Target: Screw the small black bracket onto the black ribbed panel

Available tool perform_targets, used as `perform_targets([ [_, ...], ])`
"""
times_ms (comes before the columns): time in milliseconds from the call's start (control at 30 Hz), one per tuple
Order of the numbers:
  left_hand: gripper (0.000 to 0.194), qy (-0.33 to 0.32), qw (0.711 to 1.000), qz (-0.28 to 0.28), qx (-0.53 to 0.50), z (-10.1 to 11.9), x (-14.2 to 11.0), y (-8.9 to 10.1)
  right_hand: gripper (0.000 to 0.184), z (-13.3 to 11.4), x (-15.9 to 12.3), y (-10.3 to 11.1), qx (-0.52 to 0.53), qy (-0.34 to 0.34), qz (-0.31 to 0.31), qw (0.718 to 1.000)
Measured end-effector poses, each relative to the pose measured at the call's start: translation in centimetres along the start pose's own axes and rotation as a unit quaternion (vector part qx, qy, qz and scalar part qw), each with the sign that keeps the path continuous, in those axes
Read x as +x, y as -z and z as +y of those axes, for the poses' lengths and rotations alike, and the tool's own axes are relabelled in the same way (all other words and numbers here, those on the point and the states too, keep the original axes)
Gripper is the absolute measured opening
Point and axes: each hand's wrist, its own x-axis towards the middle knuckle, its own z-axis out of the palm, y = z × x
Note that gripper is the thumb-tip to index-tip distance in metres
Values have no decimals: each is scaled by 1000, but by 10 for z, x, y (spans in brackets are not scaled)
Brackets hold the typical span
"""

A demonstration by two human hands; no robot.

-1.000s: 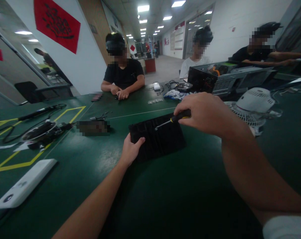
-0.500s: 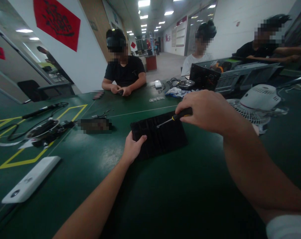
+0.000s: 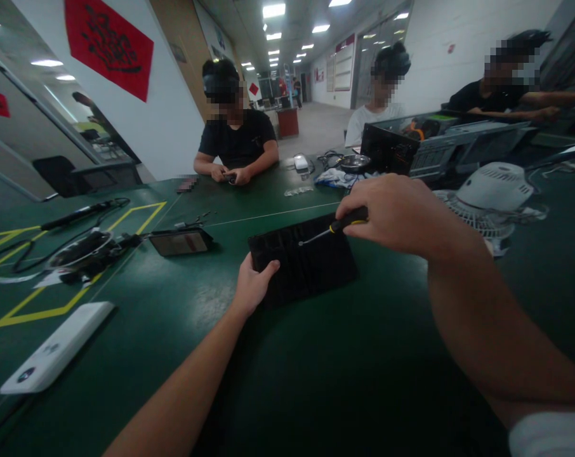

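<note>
A flat black rectangular panel (image 3: 323, 263) with raised ribs lies tilted in front of me on the green table (image 3: 287, 368). My left hand (image 3: 256, 279) grips its left edge, thumb on top and the fingers hidden behind. In my right hand (image 3: 387, 209) is a screwdriver (image 3: 347, 221) with a black and yellow handle, held from above. Its thin metal shaft slants down to the left, and the tip meets the panel left of its middle. Too dark to make out is what lies under the tip.
A phone-like device (image 3: 181, 242) leans beyond the panel. To the left are a white elongated device (image 3: 56, 349) and cabled black parts (image 3: 85, 251). A white fan (image 3: 494, 190) and an open metal computer case (image 3: 463, 143) stand right. Several people sit across the table.
Both hands, the panel and the screwdriver keep nearly the same place. The whole view has shifted very slightly.
</note>
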Motion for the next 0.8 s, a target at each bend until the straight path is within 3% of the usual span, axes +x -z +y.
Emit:
perform_targets([
  [367,48,-4,1000,-10,-10,-6,3,1,20,8,-8,14,31,-30,71,997],
  [500,48,-5,1000,-3,-8,-2,2,0,23,9,-12,19,51,-33,141,988],
  [667,46,-9,1000,-6,-5,0,1,-2,27,31,-12,20,121,-92,303,941],
  [800,45,-11,1000,-12,-15,0,2,-2,44,76,3,-17,205,-184,335,901],
])
